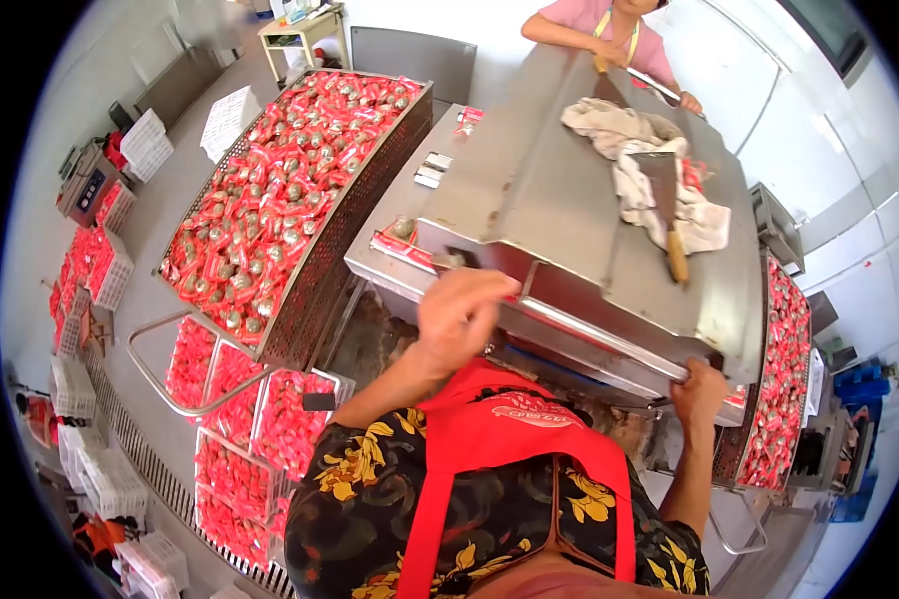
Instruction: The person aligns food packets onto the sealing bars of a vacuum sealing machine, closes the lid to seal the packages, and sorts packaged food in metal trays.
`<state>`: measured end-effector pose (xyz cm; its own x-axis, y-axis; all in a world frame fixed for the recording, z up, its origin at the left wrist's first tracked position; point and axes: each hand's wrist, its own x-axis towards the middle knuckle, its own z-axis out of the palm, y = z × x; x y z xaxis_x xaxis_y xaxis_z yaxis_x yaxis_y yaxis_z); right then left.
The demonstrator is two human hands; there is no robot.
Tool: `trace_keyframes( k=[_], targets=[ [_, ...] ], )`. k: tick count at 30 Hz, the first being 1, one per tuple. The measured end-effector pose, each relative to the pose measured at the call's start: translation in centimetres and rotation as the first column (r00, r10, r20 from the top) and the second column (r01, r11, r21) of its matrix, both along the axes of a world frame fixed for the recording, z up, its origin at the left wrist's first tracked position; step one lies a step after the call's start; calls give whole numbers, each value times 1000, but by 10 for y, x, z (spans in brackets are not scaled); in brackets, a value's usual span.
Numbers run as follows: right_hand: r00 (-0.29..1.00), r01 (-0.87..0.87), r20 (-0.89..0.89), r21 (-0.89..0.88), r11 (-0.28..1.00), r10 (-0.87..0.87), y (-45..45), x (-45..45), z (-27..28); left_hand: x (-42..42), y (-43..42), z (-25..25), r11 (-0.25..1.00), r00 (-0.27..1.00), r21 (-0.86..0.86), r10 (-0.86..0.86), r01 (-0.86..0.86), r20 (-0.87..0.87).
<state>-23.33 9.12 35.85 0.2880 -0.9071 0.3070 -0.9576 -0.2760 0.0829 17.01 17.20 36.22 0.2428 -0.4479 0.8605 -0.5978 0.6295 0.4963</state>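
Note:
In front of me stands a large stainless steel machine with a sloped metal cover (539, 190). My left hand (459, 314) is over its left front corner, with the fingers curled; what they hold, if anything, is hidden. Just behind that hand, a red wrapped piece (405, 250) lies on the metal ledge (380, 215). My right hand (699, 389) is closed round the right end of the metal rail (604, 329) along the machine's front. On the cover rest a crumpled cloth (704, 220) and a wooden-handled scraper (666, 205).
A perforated metal bin (310, 260) full of red-wrapped round pieces stands at left, with filled crates (235, 479) below. Another full bin (777, 389) is at right. Across the machine, a person in pink (644, 50) leans on the cover beside a second scraper (609, 85).

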Motion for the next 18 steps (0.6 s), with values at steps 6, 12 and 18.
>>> trace_keyframes(
  k=[6, 12, 18],
  targets=[
    [983, -173, -6, 312, 934, 184, 5, 110, -41, 5, -48, -38, 984, 960, 175, -32, -18, 278],
    [933, -318, 29, 531, 785, 358, -11, 185, -119, 54, -69, -136, 833, 904, 427, 184, -352, 386],
    [944, -245, 40, 748, 617, 326, -32, 216, -168, 75, -80, -192, 786, 890, 478, 194, -393, 413]
  ],
)
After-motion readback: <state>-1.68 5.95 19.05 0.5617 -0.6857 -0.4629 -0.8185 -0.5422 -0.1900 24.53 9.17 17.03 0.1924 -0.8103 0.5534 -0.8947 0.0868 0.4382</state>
